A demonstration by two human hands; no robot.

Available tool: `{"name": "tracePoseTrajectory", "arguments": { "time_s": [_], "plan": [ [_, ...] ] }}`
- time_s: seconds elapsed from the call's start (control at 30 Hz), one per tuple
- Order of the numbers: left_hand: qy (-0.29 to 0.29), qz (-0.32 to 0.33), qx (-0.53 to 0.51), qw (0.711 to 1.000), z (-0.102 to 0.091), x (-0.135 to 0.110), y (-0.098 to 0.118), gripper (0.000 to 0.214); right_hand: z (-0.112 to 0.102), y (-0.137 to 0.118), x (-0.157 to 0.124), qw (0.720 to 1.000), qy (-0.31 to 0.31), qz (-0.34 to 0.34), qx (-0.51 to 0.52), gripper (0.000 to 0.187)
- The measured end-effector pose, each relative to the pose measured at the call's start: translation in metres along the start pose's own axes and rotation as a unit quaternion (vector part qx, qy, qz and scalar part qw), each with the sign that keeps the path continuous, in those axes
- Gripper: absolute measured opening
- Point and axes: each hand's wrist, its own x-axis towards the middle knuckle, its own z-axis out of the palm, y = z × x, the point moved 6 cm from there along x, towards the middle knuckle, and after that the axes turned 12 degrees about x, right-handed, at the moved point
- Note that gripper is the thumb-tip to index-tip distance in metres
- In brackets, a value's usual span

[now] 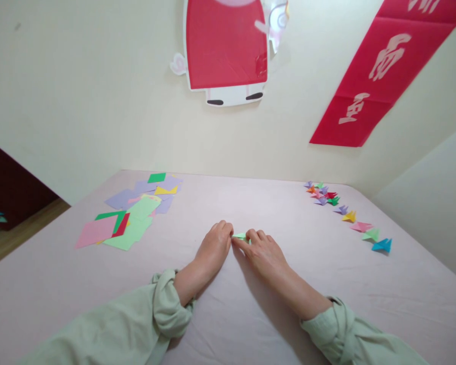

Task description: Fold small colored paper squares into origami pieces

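Note:
Between my two hands, low over the pale table cover, is a small folded piece of light green paper (pixel 240 236). My left hand (pixel 214 245) has its fingers curled in and closed at the paper's left end. My right hand (pixel 265 253) pinches the other end, thumb stretched toward the left hand and fingers bent over the top. Most of the paper is hidden by the fingers, so its folded shape does not show fully.
Loose coloured paper sheets (pixel 131 230) lie spread at the left, with a yellow folded piece (pixel 166 190) among them. A slanting row of several small folded paper figures runs along the right, a blue one (pixel 382 246) nearest. Behind the table (pixel 231 197) rises a wall (pixel 129 116).

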Motion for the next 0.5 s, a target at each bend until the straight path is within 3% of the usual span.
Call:
{"name": "tracePoseTrajectory", "arguments": {
  "time_s": [0.23, 0.5],
  "plan": [
    [-0.016, 0.072, -0.005, 0.997, 0.001, -0.001, 0.011, 0.018, -0.003, 0.004, -0.007, 0.999, -0.023, -0.018, 0.039, 0.032],
    [-0.022, 0.091, 0.046, 0.995, 0.0, -0.003, 0.02, 0.009, -0.002, 0.009, -0.016, 0.994, -0.024, -0.002, 0.109, 0.031]
  ]
}}
